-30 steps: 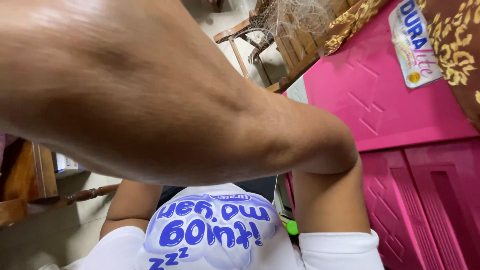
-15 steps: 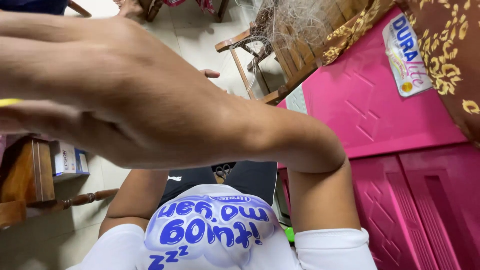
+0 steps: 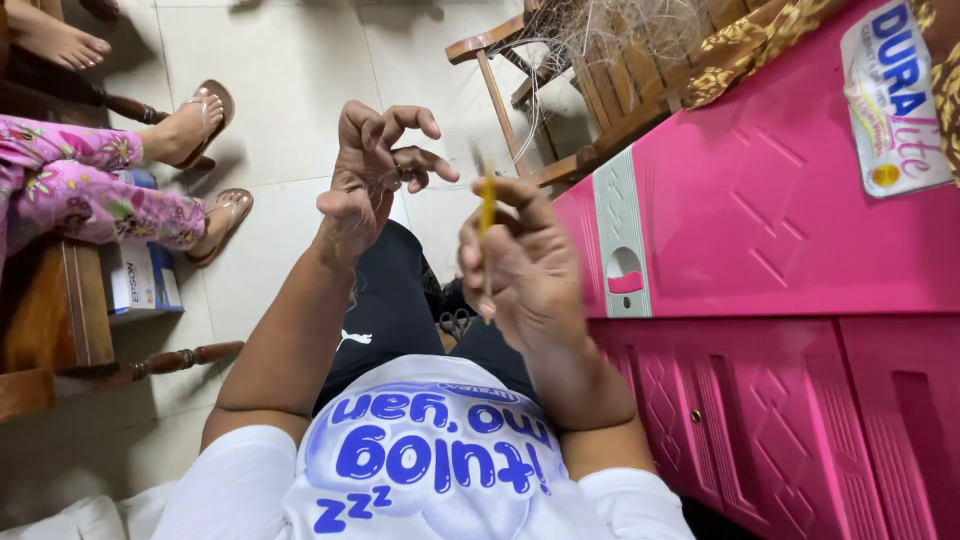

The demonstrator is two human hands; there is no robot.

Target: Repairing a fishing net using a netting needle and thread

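- Yellow plastic tool [image 3: 487, 210]: a slim, flat netting needle, held upright in the person's right hand [image 3: 525, 265]. Thumb and fingers are closed narrowly around its lower part; its upper end stands clear above the fingertips.
- Left hand [image 3: 370, 170]: raised just beside the right hand, at about the same height but apart from it. Fingers are curled and partly spread, with the index and middle fingers hooked. Fine, pale thread appears to lie across the palm and wrist; it is too thin to trace with certainty.
- Position of both hands: in front of the chest, above the person's lap, which is covered by black shorts [image 3: 385, 310].
- White shirt [image 3: 430, 470]: carries blue print and fills the lower part of the view.
- Pink plastic cabinet [image 3: 760, 240]: stands close on the person's right side, with a label at its far corner.
- Wooden chair [image 3: 560, 90]: stands on the tiled floor [image 3: 290, 80] beyond the hands, draped with a tangle of fine netting [image 3: 610, 30].
- Second person: seated on the left side, visible as legs in pink flowered trousers [image 3: 90, 185] with feet in sandals [image 3: 205, 110].
- Small box [image 3: 145, 280]: rests on the floor near those feet, beside a wooden bench [image 3: 40, 320].
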